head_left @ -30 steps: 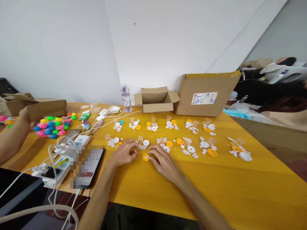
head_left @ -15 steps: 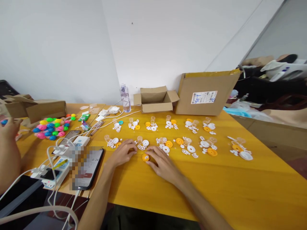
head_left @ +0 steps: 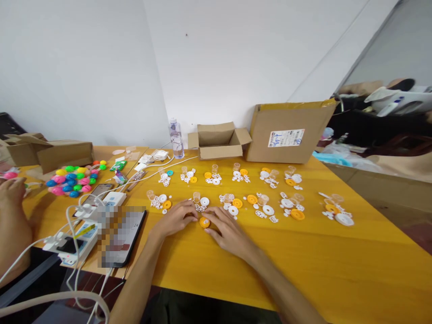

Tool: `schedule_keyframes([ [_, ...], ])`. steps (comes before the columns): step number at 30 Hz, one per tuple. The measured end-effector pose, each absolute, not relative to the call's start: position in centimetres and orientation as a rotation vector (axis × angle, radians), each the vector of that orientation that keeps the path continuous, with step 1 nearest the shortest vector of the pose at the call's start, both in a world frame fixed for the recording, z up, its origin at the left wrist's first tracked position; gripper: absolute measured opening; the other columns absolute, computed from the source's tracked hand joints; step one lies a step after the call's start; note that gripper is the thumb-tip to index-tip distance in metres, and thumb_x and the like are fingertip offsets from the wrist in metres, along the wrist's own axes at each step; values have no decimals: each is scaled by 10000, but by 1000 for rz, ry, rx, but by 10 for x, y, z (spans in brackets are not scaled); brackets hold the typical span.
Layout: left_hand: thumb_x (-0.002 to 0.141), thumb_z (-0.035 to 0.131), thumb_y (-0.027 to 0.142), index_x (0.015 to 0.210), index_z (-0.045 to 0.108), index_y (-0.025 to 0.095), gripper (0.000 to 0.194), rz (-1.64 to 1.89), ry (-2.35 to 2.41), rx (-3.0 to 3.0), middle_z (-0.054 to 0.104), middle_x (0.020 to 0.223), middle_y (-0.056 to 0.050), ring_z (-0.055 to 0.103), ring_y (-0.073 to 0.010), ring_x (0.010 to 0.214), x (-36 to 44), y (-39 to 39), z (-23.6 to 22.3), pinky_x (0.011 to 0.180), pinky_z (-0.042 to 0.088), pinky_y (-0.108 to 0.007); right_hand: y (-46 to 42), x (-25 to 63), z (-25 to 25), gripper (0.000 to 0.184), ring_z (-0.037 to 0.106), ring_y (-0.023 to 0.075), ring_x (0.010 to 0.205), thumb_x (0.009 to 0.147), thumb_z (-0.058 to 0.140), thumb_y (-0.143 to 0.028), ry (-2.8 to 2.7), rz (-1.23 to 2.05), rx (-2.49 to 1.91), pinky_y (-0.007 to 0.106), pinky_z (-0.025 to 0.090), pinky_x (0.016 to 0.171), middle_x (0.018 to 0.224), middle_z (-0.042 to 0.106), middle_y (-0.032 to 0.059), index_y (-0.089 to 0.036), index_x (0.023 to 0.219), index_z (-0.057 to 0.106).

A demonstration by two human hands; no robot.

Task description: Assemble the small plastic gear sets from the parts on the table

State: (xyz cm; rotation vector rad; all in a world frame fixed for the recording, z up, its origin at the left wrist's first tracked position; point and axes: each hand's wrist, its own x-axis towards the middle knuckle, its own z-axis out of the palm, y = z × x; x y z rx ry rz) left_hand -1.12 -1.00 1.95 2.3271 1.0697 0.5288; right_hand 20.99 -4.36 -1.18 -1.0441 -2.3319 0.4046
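Observation:
Low on the table in front of me lies a small orange plastic wheel (head_left: 204,222) with a whitish piece at its centre. My right hand (head_left: 227,228) grips this wheel at its edge between thumb and fingers. Just left of it, my left hand (head_left: 178,217) has its fingers curled and pressed together, the tips close to the wheel; whatever they hold is hidden. Behind my hands stand a clear plastic cup (head_left: 196,196) and a white wheel (head_left: 204,201), with perforated white pieces (head_left: 200,208) beside them.
Two rows of similar part groups, with orange wheels (head_left: 297,214) and clear cups, spread across the table. An open carton (head_left: 221,151), a large box (head_left: 286,135) and a bottle (head_left: 176,139) stand behind. At left are coloured balls (head_left: 70,180), a power strip (head_left: 111,202), a phone (head_left: 133,238) and another person's hand (head_left: 11,198).
My left hand has shifted right, closer to the orange wheel, while my right hand stays nearly still. The other person's hand has lowered; a pink ball shows there instead of a blue one.

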Motion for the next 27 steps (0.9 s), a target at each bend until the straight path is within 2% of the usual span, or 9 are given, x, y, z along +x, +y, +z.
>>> schedule_keyframes([
  [9, 852, 662, 179, 845, 678, 211, 37, 536, 1159, 2333, 648, 909, -32, 578, -227, 990, -13, -10, 21, 924, 438, -361, -45, 210, -7, 430, 574, 256, 1087, 910, 549, -148, -2347, 457, -1042, 434, 492, 963, 1185, 627, 80, -275, 1321, 550],
  [18, 856, 578, 117, 777, 664, 201, 144, 530, 1130, 2315, 639, 875, -33, 570, -214, 952, -11, -12, 22, 880, 445, -341, -44, 209, -7, 330, 595, 239, 1022, 917, 554, -138, -2339, 463, -1051, 397, 507, 914, 1106, 644, 68, -265, 1216, 612],
  [27, 846, 617, 102, 800, 681, 204, 130, 548, 1095, 2268, 672, 853, -18, 592, -201, 936, -10, -11, 21, 906, 442, -330, -44, 209, -8, 310, 603, 244, 999, 924, 574, -180, -2324, 451, -1063, 405, 517, 897, 1077, 631, 72, -268, 1219, 613],
])
